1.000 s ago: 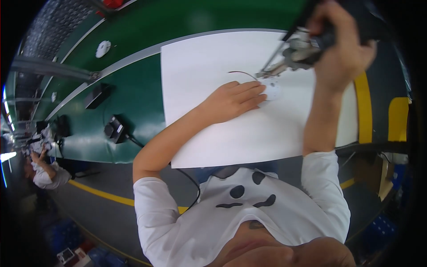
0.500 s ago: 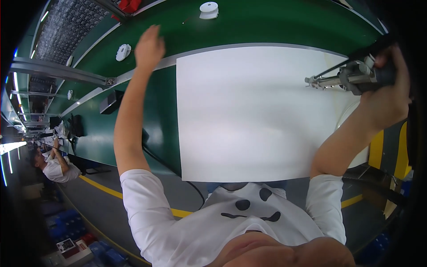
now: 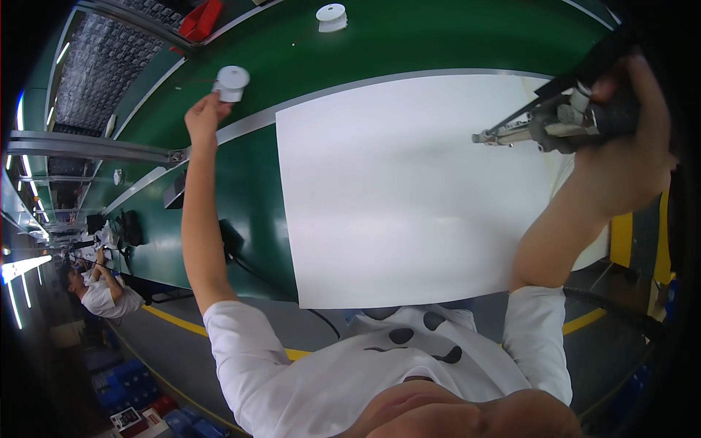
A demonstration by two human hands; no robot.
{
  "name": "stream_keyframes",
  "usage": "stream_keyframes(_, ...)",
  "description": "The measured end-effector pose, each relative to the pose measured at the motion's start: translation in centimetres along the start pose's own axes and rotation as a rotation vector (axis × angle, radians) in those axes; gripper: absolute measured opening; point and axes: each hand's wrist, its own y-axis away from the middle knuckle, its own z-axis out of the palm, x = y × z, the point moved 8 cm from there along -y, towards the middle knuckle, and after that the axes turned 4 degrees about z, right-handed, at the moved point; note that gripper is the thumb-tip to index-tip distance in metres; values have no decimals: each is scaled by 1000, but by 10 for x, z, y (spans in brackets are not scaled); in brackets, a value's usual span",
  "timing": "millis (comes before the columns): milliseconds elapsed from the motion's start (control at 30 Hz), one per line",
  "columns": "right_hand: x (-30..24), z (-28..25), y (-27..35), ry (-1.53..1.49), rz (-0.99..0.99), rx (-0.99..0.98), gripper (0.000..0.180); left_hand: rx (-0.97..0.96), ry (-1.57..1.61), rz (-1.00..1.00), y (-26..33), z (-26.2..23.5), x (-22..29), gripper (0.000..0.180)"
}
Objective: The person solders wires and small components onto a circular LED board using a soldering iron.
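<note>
Fingers [image 3: 208, 102] touching white spool [image 3: 232, 82], right hand [image 3: 621, 139] gripping tool [image 3: 544, 125]

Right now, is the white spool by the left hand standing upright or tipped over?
Upright. The white spool stands on the green belt on one flange, the other flat on top, with the left hand touching its lower edge.

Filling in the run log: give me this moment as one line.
left hand: reaching small white round spool on green belt | right hand: holding grey metal power tool above white sheet
</note>
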Motion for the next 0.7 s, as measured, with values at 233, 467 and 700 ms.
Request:
stream_keyframes(233,-27,7,-9,-659,446,-24,17,-617,446,-445,248,173,81,42)
stream_keyframes(467,-31,10,-1,-842,485,-51,16,-596,-484,747,326,193,190,42)
stream_keyframes(700,-40,23,7,-965,350,-74,17,-413,-358,1251,360,226,183,46)
